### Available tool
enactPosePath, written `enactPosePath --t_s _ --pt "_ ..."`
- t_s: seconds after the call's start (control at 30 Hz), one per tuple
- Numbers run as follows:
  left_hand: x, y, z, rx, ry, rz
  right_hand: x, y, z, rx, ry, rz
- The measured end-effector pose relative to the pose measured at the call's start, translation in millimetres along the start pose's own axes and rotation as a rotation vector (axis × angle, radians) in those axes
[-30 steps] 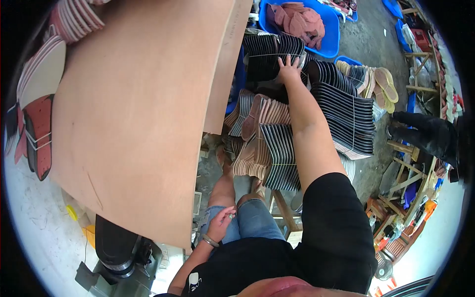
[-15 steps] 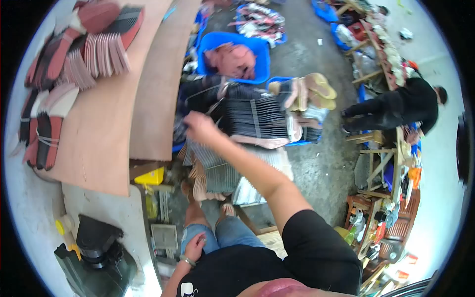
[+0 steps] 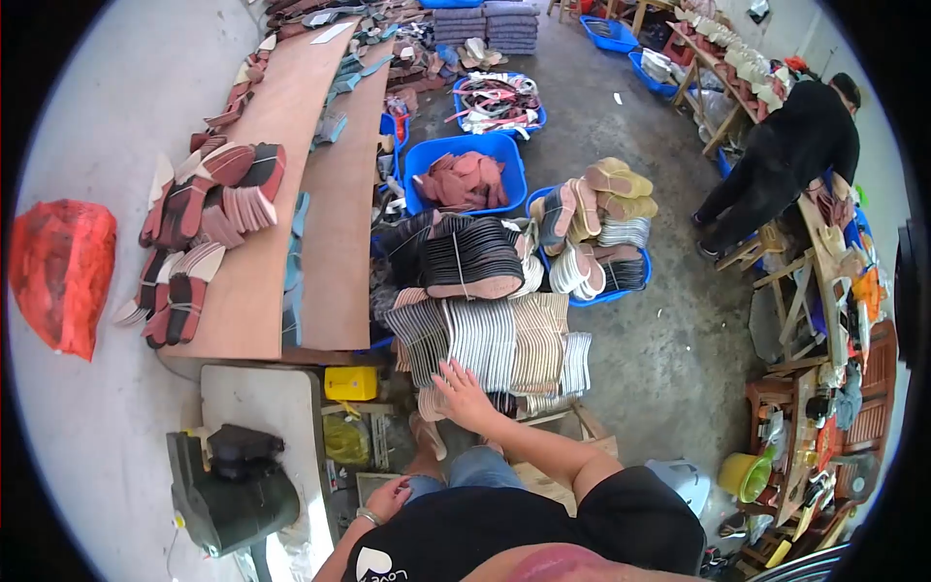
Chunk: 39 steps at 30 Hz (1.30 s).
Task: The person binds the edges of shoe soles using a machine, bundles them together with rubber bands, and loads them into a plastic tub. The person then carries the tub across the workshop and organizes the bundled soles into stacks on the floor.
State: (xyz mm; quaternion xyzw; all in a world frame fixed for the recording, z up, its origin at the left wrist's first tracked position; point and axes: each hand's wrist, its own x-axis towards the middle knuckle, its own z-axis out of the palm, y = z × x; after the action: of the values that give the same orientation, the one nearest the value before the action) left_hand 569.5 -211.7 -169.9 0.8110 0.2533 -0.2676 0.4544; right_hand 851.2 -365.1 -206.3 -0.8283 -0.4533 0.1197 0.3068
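Observation:
My right hand [image 3: 465, 396] reaches over the near edge of the striped insole stacks [image 3: 482, 335], its fingers spread and nothing in its grasp. Whether the fingertips touch the insoles I cannot tell. Behind these stacks lies a tied bundle of black-edged insoles [image 3: 472, 260]. My left hand [image 3: 388, 498], with a bracelet at the wrist, rests low beside my thigh. Its fingers are loosely extended and no object shows in it. More insole bundles [image 3: 585, 213] are piled in and over a blue basket [image 3: 609, 299] to the right.
A long wooden table [image 3: 247, 262] on the left carries tied insole bundles [image 3: 179, 296]. Blue tubs [image 3: 514, 155] hold pink pieces and strips. A person in black [image 3: 800, 136] bends at a cluttered bench [image 3: 824, 262] on the right. A yellow container [image 3: 350, 383] stands near the table's end.
My right hand has come back from the dark pile near the table to the striped stacks, and its fingers have spread. The view has tilted up. My left hand stays low.

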Motion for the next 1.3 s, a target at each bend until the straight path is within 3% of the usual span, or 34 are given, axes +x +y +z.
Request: enactPosePath --t_s 0.13,0.3,0.4,0.6,0.63,0.67,0.73,0.9,1.0,1.1,1.23,1.3 --pt "-21 -1 5 -0.027 0.076 -0.002 -23 -30 22 0.241 -0.042 -0.108" --pt "-45 -8 25 -0.095 0.116 0.005 -63 -39 29 0.205 -0.247 -0.205" --pt "-67 -40 50 0.015 0.338 0.139 -84 -28 37 0.240 -0.529 -0.134" --pt "-166 -65 100 -0.223 0.603 -0.096 -85 -57 49 0.089 -0.781 -0.384" --pt "-183 -75 119 -0.298 0.677 -0.119 -86 -71 57 -0.046 -0.740 -0.464" --pt "-195 -95 141 -0.281 0.755 -0.134 -79 -100 61 -0.004 -0.906 -0.440" --pt "-232 -118 184 -0.402 0.816 -0.245 -84 -132 101 -0.004 -0.984 -0.511" --pt "-326 -121 312 -0.863 1.122 -0.545 -132 -278 209 -0.001 -1.172 -1.151" --pt "-365 -104 390 -1.159 1.313 -0.671 -216 -398 227 -0.104 -1.389 -1.214" --pt "-380 -78 439 -1.302 1.561 -0.798 -289 -472 248 -0.020 -1.517 -1.402" --pt "-409 -47 447 -1.482 1.755 -0.968 -366 -517 266 0.127 -1.649 -1.552" --pt "-414 -47 448 -1.379 2.070 -1.114 -390 -531 266 0.126 -1.872 -1.420"
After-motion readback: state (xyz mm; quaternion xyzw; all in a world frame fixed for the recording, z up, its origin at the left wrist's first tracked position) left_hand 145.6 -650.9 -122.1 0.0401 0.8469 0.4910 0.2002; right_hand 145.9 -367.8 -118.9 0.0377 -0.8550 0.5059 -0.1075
